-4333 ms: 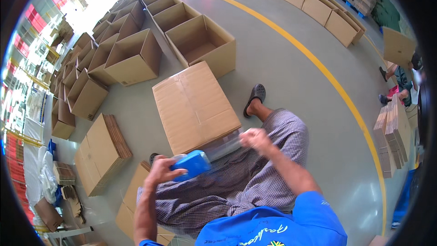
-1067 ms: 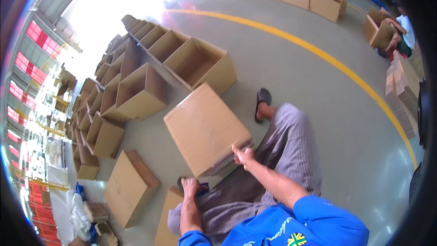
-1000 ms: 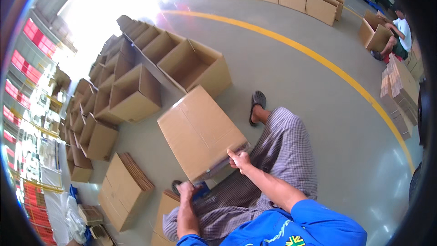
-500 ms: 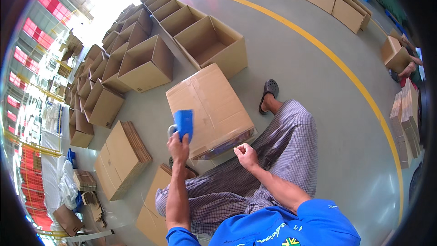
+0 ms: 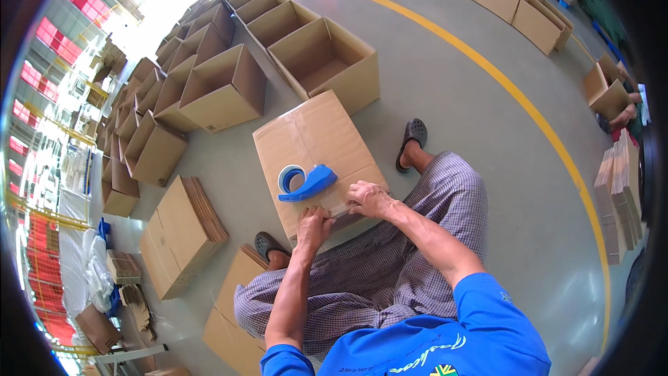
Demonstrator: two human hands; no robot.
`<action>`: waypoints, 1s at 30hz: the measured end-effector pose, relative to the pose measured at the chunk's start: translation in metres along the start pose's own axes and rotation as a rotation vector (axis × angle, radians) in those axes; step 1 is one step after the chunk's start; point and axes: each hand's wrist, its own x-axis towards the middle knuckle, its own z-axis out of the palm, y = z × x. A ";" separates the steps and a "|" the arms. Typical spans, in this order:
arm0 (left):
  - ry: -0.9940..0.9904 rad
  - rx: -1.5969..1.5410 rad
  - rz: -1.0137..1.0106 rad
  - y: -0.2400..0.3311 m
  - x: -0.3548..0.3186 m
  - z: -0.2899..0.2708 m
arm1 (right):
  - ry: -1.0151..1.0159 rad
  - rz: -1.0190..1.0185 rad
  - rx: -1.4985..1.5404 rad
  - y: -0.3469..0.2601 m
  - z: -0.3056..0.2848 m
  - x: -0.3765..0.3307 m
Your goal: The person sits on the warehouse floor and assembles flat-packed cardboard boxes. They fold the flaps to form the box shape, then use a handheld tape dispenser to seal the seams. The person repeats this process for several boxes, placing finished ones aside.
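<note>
At the near edge of the closed carton (image 5: pixel 303 129), I have the left hand (image 5: pixel 313 227) and right hand (image 5: pixel 371 200) on clear tape (image 5: pixel 339 210), pinching or pressing, I cannot tell; the blue dispenser (image 5: pixel 317 182) lies on top, presumably freeing both.

- Carton (image 5: pixel 341 143): brown cardboard, matt; clear tape (image 5: pixel 300 131) along its seam, glossy film.
- Tape dispenser (image 5: pixel 319 181): blue plastic, smooth, from where I stand.
- Floor (image 5: pixel 445 101): smooth grey, glossy where light falls.
- Trousers (image 5: pixel 445 216): checked cloth, matt, creased.
- Clog (image 5: pixel 415 132): dark, matt, looks like moulded plastic.
</note>
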 end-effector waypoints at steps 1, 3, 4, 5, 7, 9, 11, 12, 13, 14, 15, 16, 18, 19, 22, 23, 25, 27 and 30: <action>-0.026 0.014 0.012 0.000 0.004 0.001 | 0.004 -0.007 -0.015 0.003 0.001 -0.002; -0.065 0.062 0.042 0.001 0.008 0.002 | 0.021 -0.034 -0.049 0.008 0.003 0.001; -0.078 0.095 0.060 0.001 0.009 0.002 | 0.027 -0.057 -0.075 0.009 0.004 0.001; -0.091 0.127 0.080 0.001 0.010 0.003 | 0.034 -0.079 -0.103 0.008 0.007 -0.001; -0.083 0.138 0.073 0.006 0.013 0.007 | 0.089 -0.125 -0.172 0.014 0.013 -0.003; -0.059 0.131 0.088 0.004 0.011 0.010 | 0.130 -0.133 -0.325 0.015 0.021 -0.006; -0.016 0.109 0.120 -0.008 0.005 0.011 | 0.167 -0.190 -0.234 0.010 0.018 -0.007; 0.005 0.093 0.141 -0.011 0.005 0.012 | 0.173 -0.199 -0.239 0.012 0.017 -0.010; 0.025 0.076 0.157 -0.013 0.005 0.012 | 0.209 -0.199 -0.221 0.017 0.016 -0.013; 0.043 0.062 0.165 -0.018 0.002 0.008 | 0.227 -0.173 -0.212 0.015 0.015 -0.013; 0.058 0.048 0.164 -0.022 -0.005 0.004 | 0.242 -0.184 -0.193 0.012 0.014 -0.015; 0.063 0.047 0.131 -0.023 -0.008 0.001 | 0.257 -0.180 -0.182 0.014 0.010 -0.021; 0.072 0.047 0.047 -0.027 -0.020 -0.008 | 0.284 -0.148 -0.198 0.021 -0.003 -0.031; 0.084 0.056 0.008 -0.026 -0.022 -0.012 | 0.296 -0.133 -0.207 0.026 -0.009 -0.038; 0.119 0.080 -0.104 -0.032 -0.029 -0.021 | 0.326 -0.024 -0.242 0.032 -0.024 -0.051; 0.132 0.086 -0.138 -0.037 -0.033 -0.021 | 0.327 0.014 -0.272 0.030 -0.026 -0.051; 0.181 0.088 -0.226 -0.041 -0.045 -0.022 | 0.364 0.094 -0.215 0.028 -0.025 -0.051; 0.260 0.051 -0.245 -0.041 -0.047 -0.019 | 0.437 0.190 -0.135 0.035 -0.022 -0.058; 0.350 -0.007 -0.304 -0.045 -0.052 -0.015 | 0.435 0.398 0.078 0.045 -0.017 -0.070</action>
